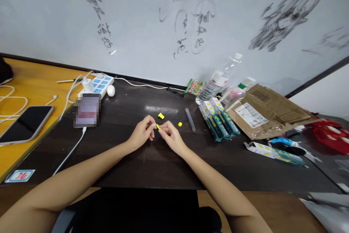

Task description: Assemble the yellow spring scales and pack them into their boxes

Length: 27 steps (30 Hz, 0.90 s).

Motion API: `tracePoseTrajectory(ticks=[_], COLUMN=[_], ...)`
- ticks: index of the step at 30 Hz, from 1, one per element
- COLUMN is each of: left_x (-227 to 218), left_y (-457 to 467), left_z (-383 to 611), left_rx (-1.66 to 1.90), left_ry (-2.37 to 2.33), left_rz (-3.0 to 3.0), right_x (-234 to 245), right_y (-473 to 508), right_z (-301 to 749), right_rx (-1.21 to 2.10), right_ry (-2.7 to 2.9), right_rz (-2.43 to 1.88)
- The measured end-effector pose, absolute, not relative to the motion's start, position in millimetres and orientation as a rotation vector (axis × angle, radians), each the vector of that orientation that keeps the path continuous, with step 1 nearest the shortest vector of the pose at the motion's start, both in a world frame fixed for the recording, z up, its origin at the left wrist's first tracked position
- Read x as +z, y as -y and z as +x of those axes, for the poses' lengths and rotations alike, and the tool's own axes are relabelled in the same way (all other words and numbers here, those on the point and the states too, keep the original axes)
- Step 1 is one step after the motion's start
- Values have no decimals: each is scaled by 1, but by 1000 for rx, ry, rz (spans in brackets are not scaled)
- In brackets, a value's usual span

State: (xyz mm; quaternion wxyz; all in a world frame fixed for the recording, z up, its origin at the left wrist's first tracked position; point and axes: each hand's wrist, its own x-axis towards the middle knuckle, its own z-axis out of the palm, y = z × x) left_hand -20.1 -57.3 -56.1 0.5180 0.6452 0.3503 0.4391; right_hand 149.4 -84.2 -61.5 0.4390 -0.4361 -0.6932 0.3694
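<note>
Both my hands meet over the middle of the dark table [163, 160]. My left hand [142, 133] and my right hand [170, 135] are closed in pinches around one small yellow piece [157, 126] held between their fingertips. Two more yellow bits lie just beyond: one [161, 116] straight ahead, one [180, 124] to the right. A clear thin tube [190, 119] lies right of them.
Several green-and-white boxes [219, 118] lie right of centre, another opened box [275, 152] beyond them. A cardboard parcel [269, 111], plastic bottles [218, 80], a power strip [99, 84], a white cable [71, 153] and a phone [25, 124] on the orange table ring the area.
</note>
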Motion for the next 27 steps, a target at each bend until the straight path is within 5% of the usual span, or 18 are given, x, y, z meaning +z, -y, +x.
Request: tracePoseTrajectory(ticks=[5, 13, 20, 27], left_x=[-55, -56, -52, -59], left_y=[54, 54, 54, 51], left_z=[-21, -22, -25, -20], left_rx=[1040, 1016, 1008, 910], left_ry=[-780, -778, -789, -731], left_rz=[1537, 1573, 1738, 1397], right_x=[-62, -63, -59, -64], right_y=[83, 83, 84, 82], right_z=[151, 156, 152, 156], right_rx=[1108, 642, 958, 694], right_ry=[1667, 1872, 1738, 1907], right_rz=[-996, -1204, -1075, -1182])
